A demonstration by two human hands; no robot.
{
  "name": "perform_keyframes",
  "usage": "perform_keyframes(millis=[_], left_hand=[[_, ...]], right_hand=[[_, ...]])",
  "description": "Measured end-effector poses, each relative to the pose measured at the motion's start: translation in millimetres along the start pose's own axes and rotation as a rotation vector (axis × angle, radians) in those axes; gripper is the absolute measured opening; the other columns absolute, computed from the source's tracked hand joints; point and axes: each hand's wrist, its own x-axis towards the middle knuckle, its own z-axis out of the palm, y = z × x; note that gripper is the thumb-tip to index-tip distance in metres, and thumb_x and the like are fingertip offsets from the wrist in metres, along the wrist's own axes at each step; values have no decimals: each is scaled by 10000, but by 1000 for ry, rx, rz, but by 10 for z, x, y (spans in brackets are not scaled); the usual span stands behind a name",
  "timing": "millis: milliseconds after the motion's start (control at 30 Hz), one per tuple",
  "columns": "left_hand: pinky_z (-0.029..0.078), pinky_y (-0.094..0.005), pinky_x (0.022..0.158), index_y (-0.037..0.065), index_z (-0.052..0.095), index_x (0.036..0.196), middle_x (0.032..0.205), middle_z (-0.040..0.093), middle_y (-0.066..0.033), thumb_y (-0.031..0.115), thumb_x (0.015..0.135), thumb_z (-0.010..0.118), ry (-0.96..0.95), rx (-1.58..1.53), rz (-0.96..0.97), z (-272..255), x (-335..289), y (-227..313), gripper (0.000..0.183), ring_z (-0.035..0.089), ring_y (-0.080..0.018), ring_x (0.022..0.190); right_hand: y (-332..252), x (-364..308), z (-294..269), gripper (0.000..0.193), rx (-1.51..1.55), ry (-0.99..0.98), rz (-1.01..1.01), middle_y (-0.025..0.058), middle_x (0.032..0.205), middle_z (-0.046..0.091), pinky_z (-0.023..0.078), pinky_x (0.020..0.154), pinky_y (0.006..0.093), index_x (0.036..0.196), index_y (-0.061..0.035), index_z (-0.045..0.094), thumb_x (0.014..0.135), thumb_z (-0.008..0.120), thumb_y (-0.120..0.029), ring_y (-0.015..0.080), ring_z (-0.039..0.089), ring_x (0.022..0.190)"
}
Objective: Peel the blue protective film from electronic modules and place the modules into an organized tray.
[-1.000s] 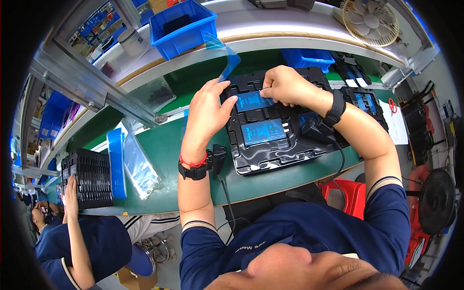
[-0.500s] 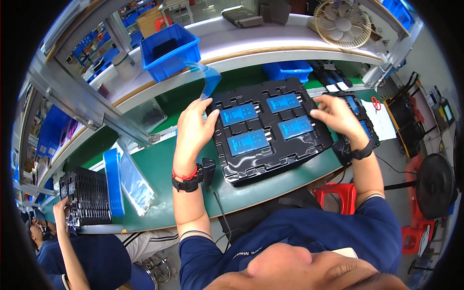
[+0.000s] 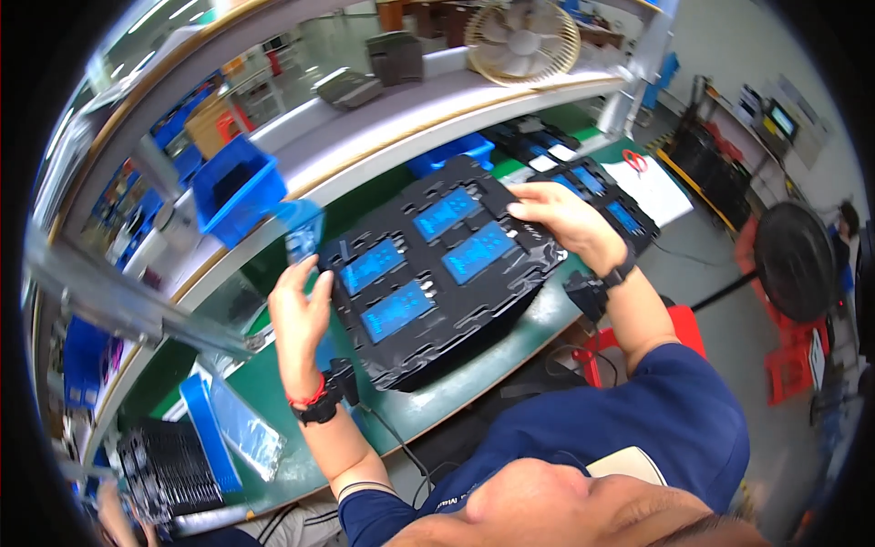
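Note:
A black plastic tray (image 3: 415,324), with several flat blue battery-like packs (image 3: 476,252) in its recesses, lies at a slant on the bench in front of me. At its left edge, my left hand (image 3: 299,314) has thumb and fingers closed around a strip of clear blue film (image 3: 299,226), which sticks up past the fingertips. Across the tray, my right hand (image 3: 576,228) grips the right edge, thumb on top and the other fingers partly hidden. Whether the tray is single or a stack, I cannot tell.
A blue bin (image 3: 235,191) sits on the shelf at the left, and a fan (image 3: 521,44) on the shelf ahead. Red scissors (image 3: 635,161) lie on paper beside another black tray (image 3: 638,211). Stacked black trays (image 3: 169,465) stand near a co-worker's hand (image 3: 114,515) at lower left.
The view has swung, so the bench appears turned. My right hand has come onto the tray's edge, and the tray looks more slanted. The blue film has stayed with my left hand.

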Motion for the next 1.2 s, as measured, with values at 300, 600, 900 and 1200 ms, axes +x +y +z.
perform_keyframes(millis=[300, 600, 900, 1200], left_hand=[[444, -342, 880, -11, 620, 1070, 1051, 630, -177, 105, 819, 622, 16, -77, -82, -104, 34, 69, 276, 602, -279, 997], [481, -207, 614, 33, 544, 1216, 1081, 601, -96, -18, 884, 479, 250, -340, -179, -246, -25, 113, 342, 566, -89, 743], [525, -230, 641, 45, 258, 1395, 1240, 474, -159, -91, 849, 463, 263, -612, -106, -175, -2, 235, 599, 589, -153, 883], [532, -219, 648, 63, 278, 1396, 1314, 406, -144, -108, 850, 467, 255, -641, -153, -148, 21, 229, 603, 587, -140, 877]], right_hand=[[120, -11, 12, 270, 345, -125, -21, 88, 985, 635, 520, 758, 259, 1088, 30, 546, 844, 591, -75, 126, 628, 821], [133, -782, -995, 265, 298, 532, -308, 62, 990, 624, 511, 767, 287, 1102, 12, 554, 853, 564, -77, 135, 608, 847], [954, -1219, -2078, 191, 273, 1044, -423, 119, 1009, 619, 513, 754, 312, 1045, 52, 552, 879, 477, -4, 185, 614, 861], [1287, -1147, -1823, 525, -809, 1472, 179, 225, 1104, 493, 420, 897, 386, 1212, 63, 468, 809, 639, -225, 335, 513, 1029]])
